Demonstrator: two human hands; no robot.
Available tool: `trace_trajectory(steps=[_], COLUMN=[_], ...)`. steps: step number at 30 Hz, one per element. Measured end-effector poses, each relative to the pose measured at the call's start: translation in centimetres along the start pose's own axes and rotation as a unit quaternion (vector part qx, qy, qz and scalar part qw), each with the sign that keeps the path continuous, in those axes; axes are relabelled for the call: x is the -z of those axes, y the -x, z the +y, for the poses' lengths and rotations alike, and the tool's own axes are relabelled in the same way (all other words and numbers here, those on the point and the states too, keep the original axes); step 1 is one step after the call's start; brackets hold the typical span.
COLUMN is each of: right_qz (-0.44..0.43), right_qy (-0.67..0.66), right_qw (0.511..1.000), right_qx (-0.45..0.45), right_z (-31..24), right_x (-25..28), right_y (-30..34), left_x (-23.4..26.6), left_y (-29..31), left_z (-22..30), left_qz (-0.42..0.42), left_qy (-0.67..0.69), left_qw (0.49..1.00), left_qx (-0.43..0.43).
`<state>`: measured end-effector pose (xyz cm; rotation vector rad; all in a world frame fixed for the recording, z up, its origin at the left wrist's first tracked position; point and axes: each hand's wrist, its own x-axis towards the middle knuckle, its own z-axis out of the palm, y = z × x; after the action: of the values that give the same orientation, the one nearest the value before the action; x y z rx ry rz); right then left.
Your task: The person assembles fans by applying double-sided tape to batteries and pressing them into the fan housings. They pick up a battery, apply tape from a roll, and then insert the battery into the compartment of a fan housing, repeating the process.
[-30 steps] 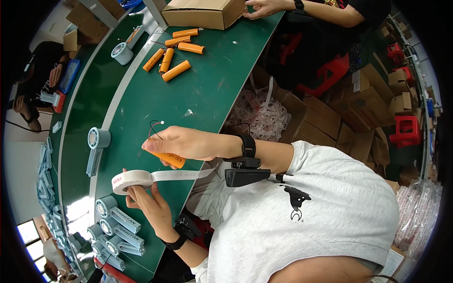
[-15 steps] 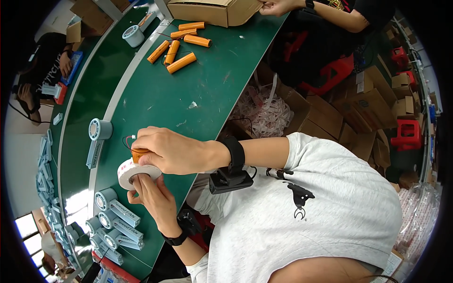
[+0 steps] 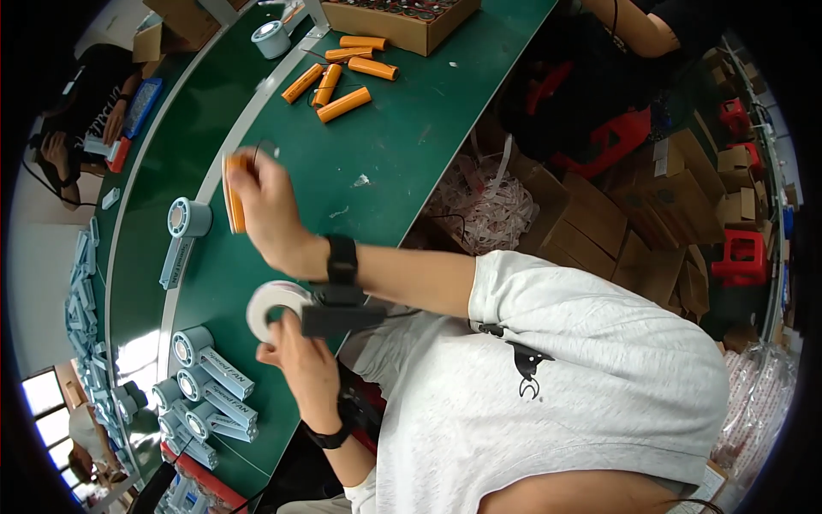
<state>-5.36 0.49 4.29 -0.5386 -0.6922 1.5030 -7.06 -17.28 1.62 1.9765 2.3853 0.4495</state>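
Note:
My right hand (image 3: 272, 210), smeared by motion, is closed round an orange cylindrical battery (image 3: 235, 206) above the green table. Nearer to me, my left hand (image 3: 301, 368) grips a roll of white tape (image 3: 261, 307); a finger reaches into its core. The wrist gear on my right arm covers the roll's right side. Farther up the table lie several loose orange batteries (image 3: 344, 104) with thin wires. A light blue handheld fan (image 3: 177, 261) rests on the table's left, and several more fans (image 3: 224, 401) lie in a group below it.
At the top stands a cardboard box (image 3: 441, 32) packed with small parts, beside another person's arm (image 3: 642, 30). A conveyor belt (image 3: 145, 257) runs along the left. Right of the table edge are tape scraps (image 3: 488, 206), cartons (image 3: 672, 193) and red stools (image 3: 739, 257).
My right hand has moved up and away from the tape roll, carrying the battery. My left hand keeps the roll. The far box's flap has been lifted, and its contents show.

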Motion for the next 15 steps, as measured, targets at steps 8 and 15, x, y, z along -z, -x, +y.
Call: trace_trajectory(steps=[8, 15], right_qz=[-0.623, -0.818], right_qy=[0.470, 0.505], right_qw=[0.585, 0.272], right_qx=[0.221, 0.033], right_z=[13.0, 3.4], right_x=[-7.8, -4.3], right_y=[-2.5, -2.8], left_x=[3.1, 6.6], left_y=[2.2, 1.0], left_z=[-6.3, -7.5], left_qz=[-0.021, 0.145], left_qy=[0.040, 0.088], left_qw=[0.989, 0.984], left_qx=[0.140, 0.055])
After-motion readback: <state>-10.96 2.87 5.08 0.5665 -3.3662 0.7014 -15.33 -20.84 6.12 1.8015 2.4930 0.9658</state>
